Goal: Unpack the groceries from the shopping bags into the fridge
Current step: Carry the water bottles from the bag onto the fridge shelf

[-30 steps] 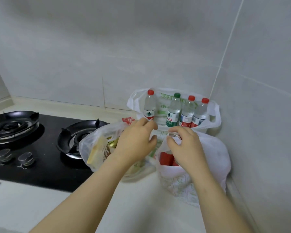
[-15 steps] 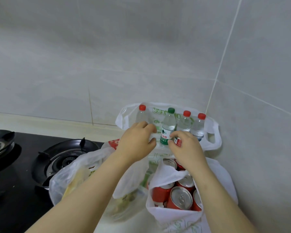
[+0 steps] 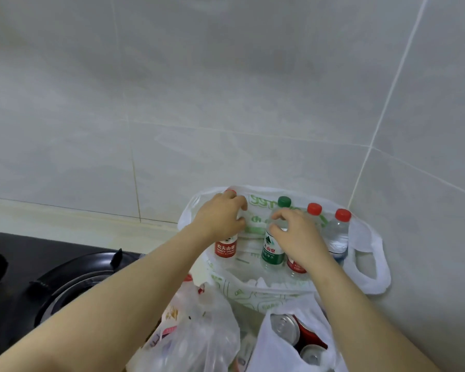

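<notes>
The white bag point(image 3: 371, 261) with green print stands at 12 o'clock on the counter, pushed into the tiled corner so that the two walls prop it, and four water bottles stand upright in a row inside it. The left hand point(image 3: 220, 218) is curled round the upper part of the red-capped bottle point(image 3: 226, 248) at the row's 9 o'clock end, its cap just showing above the knuckles. The right hand point(image 3: 297, 238) wraps thumb and fingers about the shoulder of the green-capped bottle point(image 3: 273, 251) next to it. Gripping each high up, near the neck, looks meant to lift both straight out past the slack rim. Two more red-capped bottles point(image 3: 339, 234) stand untouched toward 3 o'clock, partly behind the right wrist. Nearer the person, at 5 o'clock, a second white bag point(image 3: 279, 350) gapes over red cans point(image 3: 283, 327), and at 7 o'clock a clear bag point(image 3: 199, 331) slumps over packets too blurred to name. A black gas hob point(image 3: 73, 285) lies at 9 o'clock. The fridge is not in view, so the unpacking seems barely begun: every bag looks full, and the bottles will have to be carried away from this corner.
</notes>
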Action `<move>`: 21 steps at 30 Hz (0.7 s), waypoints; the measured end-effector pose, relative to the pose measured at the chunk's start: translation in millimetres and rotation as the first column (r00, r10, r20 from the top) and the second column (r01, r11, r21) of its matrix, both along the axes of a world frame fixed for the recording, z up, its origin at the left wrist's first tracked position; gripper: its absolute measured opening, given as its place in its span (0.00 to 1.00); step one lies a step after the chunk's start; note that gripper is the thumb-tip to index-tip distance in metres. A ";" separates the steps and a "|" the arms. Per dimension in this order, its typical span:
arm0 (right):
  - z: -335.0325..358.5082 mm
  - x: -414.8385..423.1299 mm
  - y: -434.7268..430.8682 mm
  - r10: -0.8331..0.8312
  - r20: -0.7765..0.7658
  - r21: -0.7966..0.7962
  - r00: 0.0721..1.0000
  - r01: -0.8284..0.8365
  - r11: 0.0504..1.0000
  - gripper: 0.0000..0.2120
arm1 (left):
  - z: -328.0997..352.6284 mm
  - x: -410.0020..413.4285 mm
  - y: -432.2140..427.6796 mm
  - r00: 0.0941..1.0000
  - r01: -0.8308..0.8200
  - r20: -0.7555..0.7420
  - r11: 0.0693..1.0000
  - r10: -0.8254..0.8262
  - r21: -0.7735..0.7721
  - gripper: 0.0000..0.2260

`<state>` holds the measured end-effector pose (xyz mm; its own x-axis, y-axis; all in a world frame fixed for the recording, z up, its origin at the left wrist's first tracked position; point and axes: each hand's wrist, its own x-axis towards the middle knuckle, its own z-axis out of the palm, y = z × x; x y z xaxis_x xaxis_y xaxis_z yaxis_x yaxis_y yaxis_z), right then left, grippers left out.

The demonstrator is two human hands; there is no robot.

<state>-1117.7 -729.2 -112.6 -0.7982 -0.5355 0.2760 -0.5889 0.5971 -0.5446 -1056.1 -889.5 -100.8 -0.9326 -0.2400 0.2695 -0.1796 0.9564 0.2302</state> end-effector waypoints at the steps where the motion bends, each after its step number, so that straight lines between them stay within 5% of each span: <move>1: -1.0 -4.5 -2.8 0.004 0.003 0.010 1.000 -0.004 1.000 0.14 | -2.9 -7.9 -7.2 1.000 -0.024 0.004 1.000 0.024 0.001 0.16; 7: -6.6 -34.3 -13.4 -0.022 0.002 0.006 1.000 0.022 1.000 0.15 | -24.2 -42.9 -35.5 0.979 -0.197 0.038 0.979 0.199 -0.055 0.21; 21: -21.3 -81.5 -37.3 -0.090 -0.054 0.210 0.994 0.100 0.973 0.26 | -38.9 -73.2 -46.3 0.989 -0.143 0.058 0.984 0.138 0.104 0.21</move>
